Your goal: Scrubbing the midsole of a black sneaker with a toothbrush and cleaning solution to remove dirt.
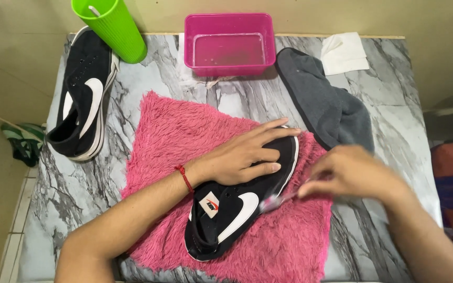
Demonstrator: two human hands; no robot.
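Note:
A black sneaker [237, 209] with a white sole and white side mark lies on a fluffy pink mat [179, 131] in the middle of the marble table. My left hand [242, 154] presses flat on the sneaker's toe end, fingers spread. My right hand [347, 173], blurred by motion, grips a small toothbrush [279, 200] whose bristle end touches the sneaker's side near the sole.
The matching second sneaker [82, 99] lies at the table's left edge. A green ribbed cup [114, 29] and a pink tub of water [230, 44] stand at the back. A grey cloth [326, 102] and a white tissue [343, 52] lie at the right back.

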